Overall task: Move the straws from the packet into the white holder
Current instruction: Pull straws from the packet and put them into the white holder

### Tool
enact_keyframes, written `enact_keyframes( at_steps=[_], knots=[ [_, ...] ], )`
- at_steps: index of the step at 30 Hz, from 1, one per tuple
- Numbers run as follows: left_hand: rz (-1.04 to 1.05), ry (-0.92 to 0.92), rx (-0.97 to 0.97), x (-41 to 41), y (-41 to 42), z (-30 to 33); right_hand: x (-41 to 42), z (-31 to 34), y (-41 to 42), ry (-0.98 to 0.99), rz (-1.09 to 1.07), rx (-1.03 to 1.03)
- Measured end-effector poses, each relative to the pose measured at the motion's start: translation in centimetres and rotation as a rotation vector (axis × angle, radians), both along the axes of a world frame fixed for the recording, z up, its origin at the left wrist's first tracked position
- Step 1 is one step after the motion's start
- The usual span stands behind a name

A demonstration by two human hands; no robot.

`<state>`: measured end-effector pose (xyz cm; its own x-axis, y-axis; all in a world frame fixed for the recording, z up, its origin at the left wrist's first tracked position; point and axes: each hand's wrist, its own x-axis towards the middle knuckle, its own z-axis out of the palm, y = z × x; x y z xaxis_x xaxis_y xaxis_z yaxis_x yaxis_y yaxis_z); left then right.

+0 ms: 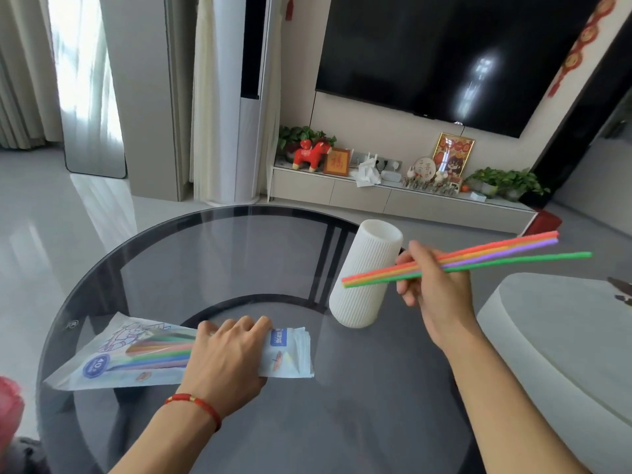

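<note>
A clear printed straw packet (113, 357) lies flat on the round glass table (359, 405), with coloured straws still showing inside it. My left hand (225, 357) presses down on the packet's middle. The white ribbed holder (362, 302) stands upright to the right of the packet, its mouth open at the top. My right hand (434, 292) is raised just right of the holder and pinches a bundle of several straws (485, 256), red, orange, purple and green. The bundle lies nearly level, with its near ends in front of the holder's side and its far ends pointing right.
A pale grey rounded seat or table (564, 336) sits close on the right, with a dark object at its far edge. A TV (444, 53) and a low cabinet (393, 196) with ornaments stand behind. Something red (8, 405) shows at the left edge.
</note>
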<state>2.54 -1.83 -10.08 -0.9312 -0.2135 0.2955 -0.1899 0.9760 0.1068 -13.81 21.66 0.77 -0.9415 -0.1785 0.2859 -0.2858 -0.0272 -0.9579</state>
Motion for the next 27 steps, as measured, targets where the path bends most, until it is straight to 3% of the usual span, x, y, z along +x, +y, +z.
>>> enact_keyframes(
  at_steps=[3,5,10,15,18,22,27],
  knots=[
    [-0.007,0.006,-0.010,0.0,0.0,-0.1,-1.5,3.1,-0.5,-0.008,-0.139,-0.277],
    [-0.001,-0.008,-0.005,0.0,0.0,0.0,-2.6,4.6,-0.7,0.033,-0.228,-0.320],
    [0.005,-0.023,-0.010,0.1,0.0,0.1,-4.2,5.5,-1.6,0.154,-0.338,-0.054],
    [0.000,-0.024,0.005,0.1,-0.2,0.2,-5.2,5.5,-3.5,0.085,-0.266,0.287],
    [0.001,-0.028,0.012,0.2,-0.2,0.3,-5.3,5.4,-3.8,0.056,-0.207,0.363],
    [-0.005,-0.034,0.023,0.2,-0.3,0.5,-4.5,5.6,-2.8,0.052,-0.125,0.232],
    [-0.002,-0.016,0.036,0.5,-0.3,0.7,-1.8,5.1,-0.6,0.222,-0.290,-0.031]
  ],
)
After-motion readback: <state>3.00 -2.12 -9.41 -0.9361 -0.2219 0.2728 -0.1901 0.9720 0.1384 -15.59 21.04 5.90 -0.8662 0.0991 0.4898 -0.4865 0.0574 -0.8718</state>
